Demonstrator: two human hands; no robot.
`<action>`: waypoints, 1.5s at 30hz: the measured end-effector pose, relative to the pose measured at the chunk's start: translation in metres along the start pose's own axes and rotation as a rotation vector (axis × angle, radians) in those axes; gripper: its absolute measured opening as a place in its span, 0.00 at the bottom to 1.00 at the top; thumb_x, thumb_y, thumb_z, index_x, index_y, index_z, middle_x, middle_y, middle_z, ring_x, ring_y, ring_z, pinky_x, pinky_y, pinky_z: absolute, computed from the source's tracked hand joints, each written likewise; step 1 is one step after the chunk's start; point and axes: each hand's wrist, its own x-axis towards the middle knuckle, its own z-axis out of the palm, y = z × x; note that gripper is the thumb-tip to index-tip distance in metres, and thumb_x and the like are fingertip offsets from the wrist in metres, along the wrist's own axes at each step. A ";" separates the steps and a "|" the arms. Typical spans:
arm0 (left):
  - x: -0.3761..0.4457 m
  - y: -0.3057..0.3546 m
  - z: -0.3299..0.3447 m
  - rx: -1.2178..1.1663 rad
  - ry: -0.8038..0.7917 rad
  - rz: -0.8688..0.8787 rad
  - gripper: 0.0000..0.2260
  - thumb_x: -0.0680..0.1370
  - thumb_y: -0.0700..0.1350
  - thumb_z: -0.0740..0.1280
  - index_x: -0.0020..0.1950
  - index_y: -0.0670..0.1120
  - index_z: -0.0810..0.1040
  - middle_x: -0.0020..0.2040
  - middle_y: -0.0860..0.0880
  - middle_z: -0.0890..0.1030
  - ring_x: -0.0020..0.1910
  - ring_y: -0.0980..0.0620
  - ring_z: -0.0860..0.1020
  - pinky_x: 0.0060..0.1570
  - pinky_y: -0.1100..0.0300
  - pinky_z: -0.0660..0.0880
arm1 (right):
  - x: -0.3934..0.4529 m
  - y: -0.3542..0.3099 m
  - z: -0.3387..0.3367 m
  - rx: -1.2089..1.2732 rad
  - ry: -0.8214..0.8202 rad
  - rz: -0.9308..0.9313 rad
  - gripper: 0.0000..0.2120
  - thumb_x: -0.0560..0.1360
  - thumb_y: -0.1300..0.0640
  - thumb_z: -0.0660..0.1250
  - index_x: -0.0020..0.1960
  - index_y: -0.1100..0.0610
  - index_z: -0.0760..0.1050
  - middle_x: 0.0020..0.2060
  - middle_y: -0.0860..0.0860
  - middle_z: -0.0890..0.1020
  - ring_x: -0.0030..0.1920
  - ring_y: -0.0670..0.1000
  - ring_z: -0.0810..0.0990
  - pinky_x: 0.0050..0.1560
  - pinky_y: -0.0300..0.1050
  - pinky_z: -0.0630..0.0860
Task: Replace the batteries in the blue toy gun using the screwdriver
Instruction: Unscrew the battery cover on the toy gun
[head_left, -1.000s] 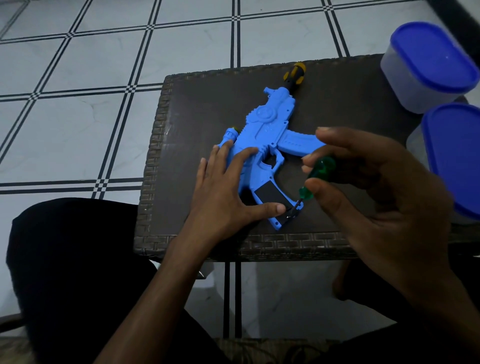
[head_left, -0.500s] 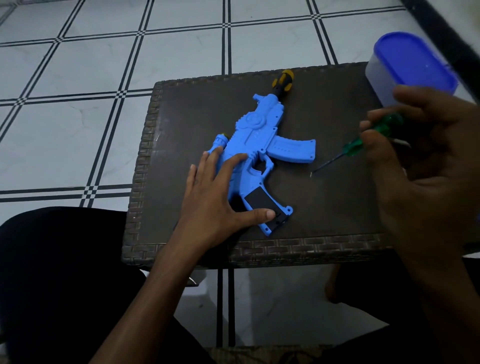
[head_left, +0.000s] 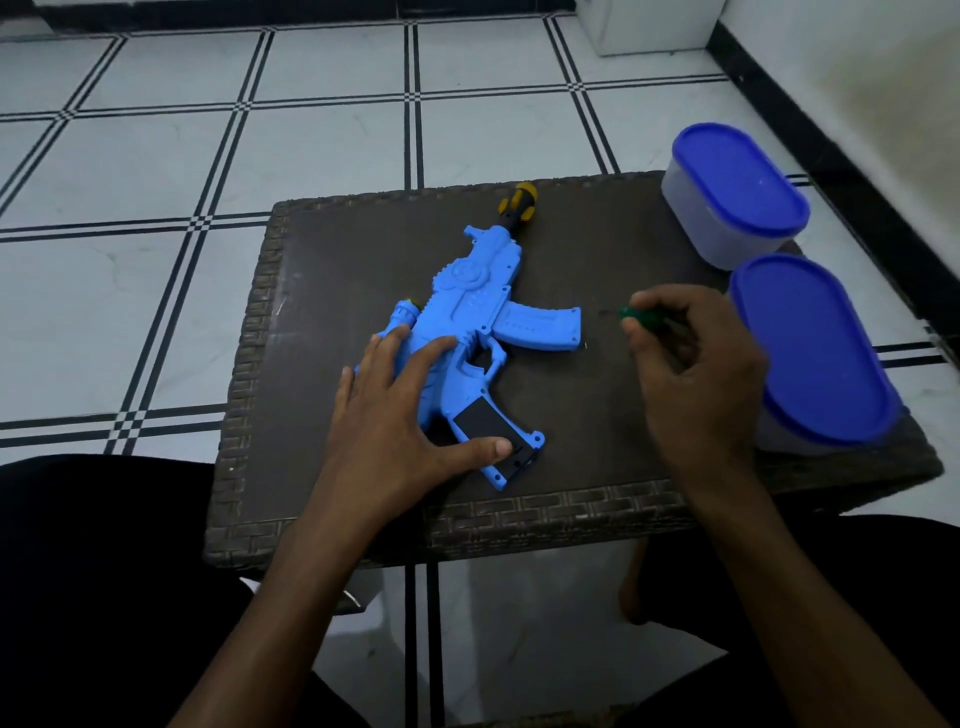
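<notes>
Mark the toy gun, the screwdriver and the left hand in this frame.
toy gun (head_left: 470, 301): head view, on the blue body by the round emblem.
screwdriver (head_left: 641, 313): head view, on the green handle showing between the right hand's fingers.
left hand (head_left: 384, 415): head view, on the back of the hand.

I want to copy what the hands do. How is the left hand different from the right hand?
The left hand lies flat with straight fingers; the right hand has curled fingers. The left hand presses on the blue toy gun, thumb by its black grip cover, while the right hand pinches the green screwdriver beside the gun. Both are over the dark wicker table.
</notes>
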 end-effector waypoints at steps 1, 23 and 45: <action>0.000 0.001 0.000 -0.006 0.001 -0.008 0.49 0.56 0.78 0.63 0.75 0.64 0.60 0.79 0.59 0.50 0.79 0.55 0.46 0.76 0.43 0.51 | 0.000 0.002 0.001 -0.030 0.005 -0.002 0.08 0.76 0.63 0.71 0.54 0.57 0.78 0.50 0.49 0.80 0.51 0.45 0.79 0.53 0.33 0.76; 0.006 -0.025 -0.002 0.091 0.083 0.122 0.27 0.77 0.63 0.61 0.76 0.61 0.63 0.78 0.50 0.56 0.77 0.48 0.57 0.71 0.44 0.64 | -0.017 -0.011 0.004 -0.396 -0.333 0.108 0.11 0.77 0.56 0.68 0.59 0.53 0.79 0.58 0.50 0.77 0.53 0.49 0.79 0.51 0.40 0.77; 0.003 -0.035 -0.015 0.141 0.290 -0.060 0.24 0.77 0.62 0.61 0.72 0.56 0.68 0.70 0.50 0.67 0.68 0.46 0.64 0.64 0.51 0.66 | -0.033 -0.063 0.064 -0.109 -0.587 0.371 0.16 0.72 0.38 0.70 0.48 0.50 0.82 0.42 0.44 0.82 0.42 0.43 0.79 0.39 0.35 0.75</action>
